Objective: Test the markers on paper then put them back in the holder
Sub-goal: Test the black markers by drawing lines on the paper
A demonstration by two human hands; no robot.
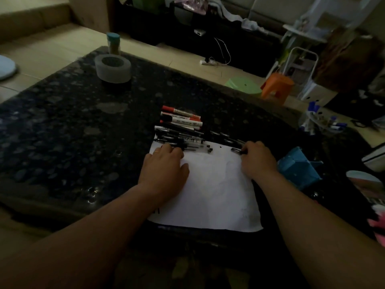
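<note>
A white sheet of paper [214, 190] lies on the dark speckled table [73, 126]. Several markers and pens [181, 126] lie in a row along the paper's far edge, red-capped ones at the back. My left hand [166, 170] rests flat on the paper's left part, its fingertips touching the nearest black pens. My right hand [258, 161] is at the paper's upper right corner, its fingers curled round a dark pen [237, 150]. The blue holder [300, 167] lies tipped over just right of my right hand. Small black caps [210, 148] sit on the paper.
A grey tape roll [113, 68] and a teal-capped bottle [113, 43] stand at the table's far left. A clear cup with blue markers [320, 119] sits at the far right. An orange stool [277, 86] and a green lid are on the floor beyond.
</note>
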